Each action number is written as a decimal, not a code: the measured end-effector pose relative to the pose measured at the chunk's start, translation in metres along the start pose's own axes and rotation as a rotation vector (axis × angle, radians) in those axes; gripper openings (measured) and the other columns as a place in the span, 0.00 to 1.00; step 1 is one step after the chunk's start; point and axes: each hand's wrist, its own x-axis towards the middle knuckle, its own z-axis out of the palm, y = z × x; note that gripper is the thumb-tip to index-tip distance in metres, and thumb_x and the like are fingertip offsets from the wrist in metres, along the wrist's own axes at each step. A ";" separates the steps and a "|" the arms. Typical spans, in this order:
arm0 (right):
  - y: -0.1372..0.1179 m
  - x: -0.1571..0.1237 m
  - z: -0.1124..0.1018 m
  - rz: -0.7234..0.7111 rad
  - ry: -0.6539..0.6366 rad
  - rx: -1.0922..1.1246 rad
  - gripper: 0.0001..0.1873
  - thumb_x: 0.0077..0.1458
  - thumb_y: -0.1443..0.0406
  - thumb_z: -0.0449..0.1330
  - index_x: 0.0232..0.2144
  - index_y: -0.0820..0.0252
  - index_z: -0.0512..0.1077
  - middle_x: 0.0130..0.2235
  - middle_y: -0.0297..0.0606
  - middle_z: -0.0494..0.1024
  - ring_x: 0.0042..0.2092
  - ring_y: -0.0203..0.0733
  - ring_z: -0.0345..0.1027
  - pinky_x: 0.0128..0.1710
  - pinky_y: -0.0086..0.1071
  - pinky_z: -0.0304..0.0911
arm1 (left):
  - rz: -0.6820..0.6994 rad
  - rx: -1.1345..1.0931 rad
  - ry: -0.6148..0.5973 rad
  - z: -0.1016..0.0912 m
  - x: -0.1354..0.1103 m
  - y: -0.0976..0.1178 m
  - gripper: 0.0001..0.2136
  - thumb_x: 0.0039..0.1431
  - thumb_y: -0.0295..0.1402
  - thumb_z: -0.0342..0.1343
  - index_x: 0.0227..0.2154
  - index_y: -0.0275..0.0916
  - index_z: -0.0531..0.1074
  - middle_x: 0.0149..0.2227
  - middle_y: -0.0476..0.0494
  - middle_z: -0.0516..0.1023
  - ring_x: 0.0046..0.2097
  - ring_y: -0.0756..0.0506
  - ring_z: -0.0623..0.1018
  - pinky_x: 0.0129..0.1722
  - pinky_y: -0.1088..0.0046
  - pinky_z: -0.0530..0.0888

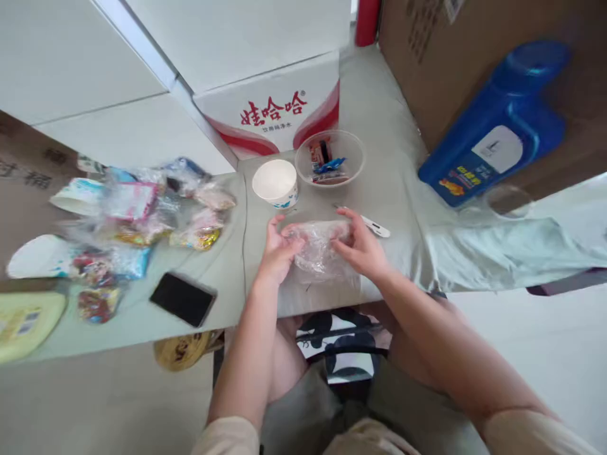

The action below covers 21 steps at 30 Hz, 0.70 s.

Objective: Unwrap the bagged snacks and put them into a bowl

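The left hand (277, 253) and right hand (364, 251) cover parts of the clear plastic (320, 256). The right hand partly hides the white tool (378, 228). The picture's left edge cuts off the yellow container (31, 322). The bagged items (133, 201) are blurred.

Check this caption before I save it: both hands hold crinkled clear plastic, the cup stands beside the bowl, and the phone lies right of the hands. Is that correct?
Not quite: in the head view, the phone lies left of the left hand and right hand, not right of them. Both do hold the crinkled clear plastic, and the cup stands beside the bowl.
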 end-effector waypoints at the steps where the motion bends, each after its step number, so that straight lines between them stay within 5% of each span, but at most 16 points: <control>1: 0.001 0.000 0.002 -0.023 0.015 0.055 0.36 0.56 0.62 0.61 0.66 0.55 0.59 0.39 0.40 0.77 0.30 0.42 0.69 0.34 0.41 0.71 | -0.057 0.056 -0.019 0.000 0.000 -0.002 0.39 0.30 0.31 0.80 0.48 0.47 0.66 0.38 0.54 0.82 0.34 0.49 0.82 0.34 0.75 0.78; 3: 0.003 0.001 0.004 -0.043 0.019 0.153 0.41 0.56 0.61 0.61 0.69 0.52 0.53 0.42 0.41 0.79 0.36 0.46 0.74 0.39 0.42 0.73 | -0.129 0.143 -0.041 0.000 0.000 -0.004 0.35 0.31 0.31 0.79 0.46 0.43 0.69 0.34 0.52 0.83 0.32 0.50 0.81 0.33 0.76 0.76; 6: 0.002 0.003 0.004 -0.013 -0.041 0.286 0.41 0.54 0.58 0.64 0.67 0.52 0.56 0.45 0.41 0.81 0.43 0.48 0.77 0.43 0.41 0.73 | -0.125 0.222 -0.034 -0.001 0.001 -0.006 0.27 0.34 0.31 0.78 0.39 0.39 0.73 0.30 0.51 0.82 0.31 0.50 0.80 0.33 0.76 0.76; 9: -0.001 0.005 0.001 0.118 -0.162 0.233 0.20 0.51 0.54 0.65 0.44 0.58 0.75 0.35 0.39 0.80 0.36 0.45 0.74 0.37 0.37 0.69 | -0.081 0.192 -0.023 -0.003 0.000 -0.003 0.24 0.36 0.32 0.77 0.37 0.38 0.74 0.32 0.49 0.83 0.32 0.49 0.81 0.36 0.74 0.77; 12: -0.006 0.005 0.000 0.165 -0.149 0.161 0.17 0.52 0.50 0.62 0.27 0.58 0.71 0.26 0.35 0.76 0.29 0.39 0.68 0.31 0.34 0.63 | -0.176 0.171 -0.070 -0.002 -0.003 -0.001 0.29 0.37 0.33 0.76 0.45 0.41 0.73 0.38 0.47 0.84 0.36 0.45 0.83 0.38 0.70 0.79; 16: -0.011 0.004 0.001 0.153 -0.107 0.162 0.19 0.53 0.49 0.60 0.26 0.57 0.68 0.23 0.33 0.72 0.25 0.36 0.64 0.27 0.32 0.59 | -0.333 0.291 -0.093 0.002 -0.006 0.000 0.30 0.39 0.32 0.74 0.47 0.41 0.71 0.32 0.49 0.82 0.30 0.45 0.83 0.27 0.74 0.76; 21: -0.013 0.002 0.004 0.189 -0.120 0.313 0.17 0.51 0.49 0.62 0.33 0.55 0.68 0.21 0.27 0.67 0.22 0.34 0.58 0.21 0.30 0.52 | -0.345 0.272 0.012 0.004 -0.006 0.004 0.21 0.43 0.33 0.68 0.41 0.40 0.71 0.21 0.56 0.74 0.18 0.50 0.75 0.16 0.80 0.68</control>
